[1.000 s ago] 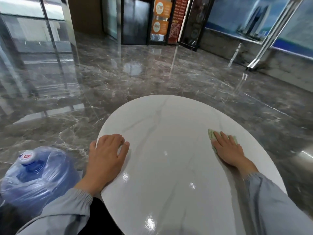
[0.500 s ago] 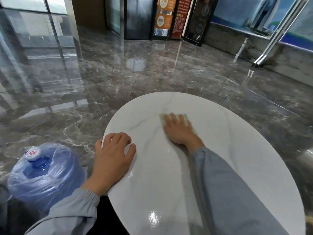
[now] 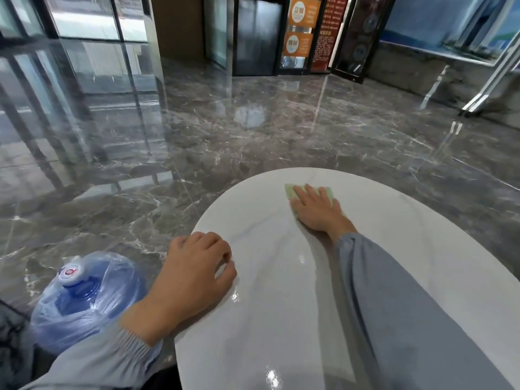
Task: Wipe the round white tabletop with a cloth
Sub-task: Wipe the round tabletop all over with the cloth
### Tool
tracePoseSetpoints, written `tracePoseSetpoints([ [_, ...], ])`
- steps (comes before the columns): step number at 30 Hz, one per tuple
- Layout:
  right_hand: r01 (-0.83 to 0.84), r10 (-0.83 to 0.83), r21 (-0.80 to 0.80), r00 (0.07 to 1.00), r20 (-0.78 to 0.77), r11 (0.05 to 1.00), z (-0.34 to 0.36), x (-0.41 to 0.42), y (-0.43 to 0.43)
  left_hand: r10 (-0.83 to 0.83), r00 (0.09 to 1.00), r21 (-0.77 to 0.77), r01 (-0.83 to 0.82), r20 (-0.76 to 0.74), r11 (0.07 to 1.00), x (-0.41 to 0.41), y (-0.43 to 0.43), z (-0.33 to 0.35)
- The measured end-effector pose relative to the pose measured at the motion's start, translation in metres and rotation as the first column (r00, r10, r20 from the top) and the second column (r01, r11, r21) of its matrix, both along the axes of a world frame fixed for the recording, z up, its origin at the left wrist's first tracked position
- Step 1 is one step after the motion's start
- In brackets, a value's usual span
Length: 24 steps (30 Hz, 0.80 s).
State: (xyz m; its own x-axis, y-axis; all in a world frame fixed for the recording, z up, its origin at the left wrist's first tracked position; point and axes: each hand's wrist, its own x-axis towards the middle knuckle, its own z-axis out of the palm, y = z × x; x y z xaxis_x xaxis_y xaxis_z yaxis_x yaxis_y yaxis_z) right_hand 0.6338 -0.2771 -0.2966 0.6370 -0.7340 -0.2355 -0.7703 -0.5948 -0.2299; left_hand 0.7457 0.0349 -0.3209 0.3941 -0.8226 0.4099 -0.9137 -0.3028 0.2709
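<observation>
The round white tabletop (image 3: 281, 305) with faint grey veins fills the lower right of the head view. A pale green cloth (image 3: 327, 192) lies flat near its far edge. My right hand (image 3: 316, 208) presses on the cloth with straight fingers and covers most of it. My left hand (image 3: 194, 273) rests on the near left rim of the table, its fingers loosely bent on the surface and holding nothing.
A large blue water bottle (image 3: 84, 302) wrapped in clear plastic stands on the floor just left of the table, close under my left arm. Glossy dark marble floor (image 3: 253, 130) surrounds the table. Glass walls and doors stand far back.
My right hand has slid the cloth from the right side of the tabletop to the middle and then out to the far edge. My left hand has stayed on the rim.
</observation>
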Motion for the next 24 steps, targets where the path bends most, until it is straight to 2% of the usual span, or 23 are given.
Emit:
tracePoseSetpoints([
  [3,0.050,-0.049,0.006,0.998,-0.041,0.999,-0.002,0.013,-0.018,-0.036,0.999,0.013,0.036,0.035,0.999,0.018,-0.008,0.005],
  [6,-0.208,0.206,-0.045,0.977,-0.049,0.977,0.000,0.059,0.017,-0.138,0.989,-0.020,0.139,0.043,0.990,0.025,-0.017,0.006],
  [8,-0.460,0.456,-0.080,0.888,-0.061,0.884,-0.003,0.085,0.057,-0.257,0.965,-0.037,0.258,0.043,0.965,0.030,-0.022,0.007],
  [10,-0.674,0.671,-0.108,0.738,-0.071,0.731,-0.007,0.097,0.094,-0.357,0.934,-0.038,0.358,0.033,0.933,0.036,-0.020,0.010],
  [12,-0.782,0.783,-0.137,0.619,-0.059,0.608,-0.012,0.104,0.103,-0.395,0.918,-0.021,0.396,0.031,0.918,0.040,-0.020,0.013],
  [13,-0.791,0.796,-0.142,0.605,-0.031,0.595,-0.013,0.108,0.097,-0.404,0.914,-0.012,0.405,0.037,0.914,0.042,-0.022,0.014],
  [14,-0.770,0.778,-0.140,0.628,0.003,0.622,-0.013,0.113,0.086,-0.417,0.908,0.002,0.417,0.045,0.909,0.042,-0.026,0.016],
  [16,-0.653,0.661,-0.133,0.750,0.018,0.745,-0.013,0.122,0.053,-0.431,0.901,0.053,0.428,0.058,0.902,0.041,-0.037,0.016],
  [19,-0.361,0.368,-0.123,0.929,0.045,0.925,-0.010,0.109,-0.017,-0.414,0.910,0.167,0.403,0.034,0.900,0.041,-0.057,0.013],
  [21,-0.196,0.200,-0.077,0.979,0.042,0.978,-0.006,0.083,-0.058,-0.381,0.924,0.157,0.379,-0.020,0.912,0.043,-0.061,0.007],
  [24,0.001,-0.001,-0.057,1.000,0.003,0.998,0.000,0.024,-0.108,-0.360,0.932,0.108,0.363,-0.043,0.926,0.044,-0.060,-0.004],
])
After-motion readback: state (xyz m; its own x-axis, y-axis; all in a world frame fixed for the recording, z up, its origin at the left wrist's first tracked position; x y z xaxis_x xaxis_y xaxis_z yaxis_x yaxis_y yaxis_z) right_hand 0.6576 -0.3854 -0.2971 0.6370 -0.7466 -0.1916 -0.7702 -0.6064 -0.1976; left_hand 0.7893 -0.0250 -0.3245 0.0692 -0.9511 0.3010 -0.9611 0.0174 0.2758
